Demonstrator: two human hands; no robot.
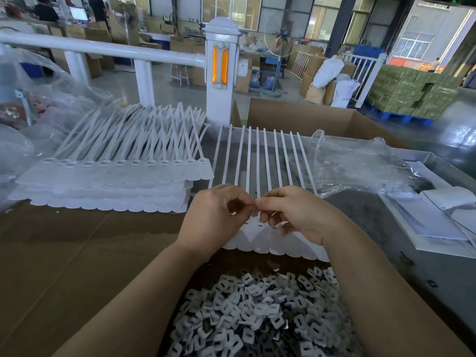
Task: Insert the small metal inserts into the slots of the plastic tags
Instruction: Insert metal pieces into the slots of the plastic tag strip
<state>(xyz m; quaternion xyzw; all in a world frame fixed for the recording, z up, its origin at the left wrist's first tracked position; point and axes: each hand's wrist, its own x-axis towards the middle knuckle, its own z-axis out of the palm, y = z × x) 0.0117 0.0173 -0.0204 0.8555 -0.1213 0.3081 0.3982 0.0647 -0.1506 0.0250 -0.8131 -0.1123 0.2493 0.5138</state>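
Both hands (253, 215) over tags (273, 247), maybe pinching.

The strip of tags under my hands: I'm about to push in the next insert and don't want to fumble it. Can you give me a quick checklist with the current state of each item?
1. Strip of tags lies flat in front of the person, tails pointing away: ok.
2. Both hands over the strip's slot row, left hand and right hand with fingertips meeting: ok.
3. Insert actually pinched between the fingertips: cannot tell, the fingers hide it.
4. Insert lined up with a slot: cannot tell, hands cover that spot.
5. Supply of inserts in the near box: ok, plenty.
6. Stack of other tag strips kept apart at left: ok.
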